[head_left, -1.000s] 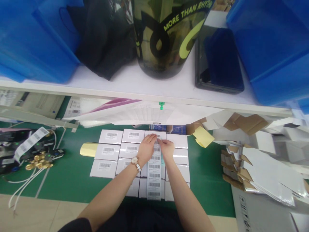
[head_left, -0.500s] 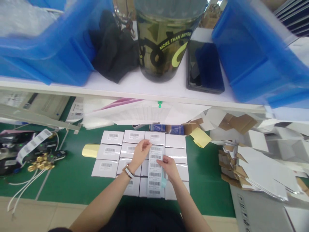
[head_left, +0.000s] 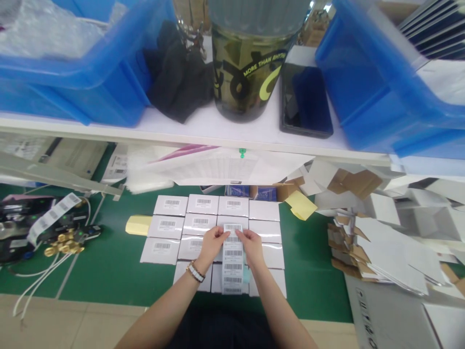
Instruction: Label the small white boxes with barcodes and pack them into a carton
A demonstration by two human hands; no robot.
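A strip of barcode labels (head_left: 233,259) hangs over the rows of small white boxes (head_left: 264,231). My left hand (head_left: 213,243), with a bracelet at the wrist, pinches the strip's left edge near its upper end. Opposite it, my right hand (head_left: 252,244) pinches the right edge, thumb on the strip. Boxes in the left columns and the top of the third column carry a barcode label (head_left: 204,201); those in the right column look plain. The hands and strip hide part of the third column. A bit of pale blue-green backing (head_left: 246,275) shows beside the strip.
A white shelf (head_left: 196,134) crosses above the green table, holding blue bins (head_left: 381,92), a cup (head_left: 247,72), a black cloth (head_left: 179,80) and a phone (head_left: 305,99). Flattened cartons (head_left: 388,252) pile up at right. Cables with brass connectors (head_left: 65,244) lie at left.
My left hand has come down from the third column's top box to the label strip. Both hands now pinch its upper end, the right hand slightly higher than before.
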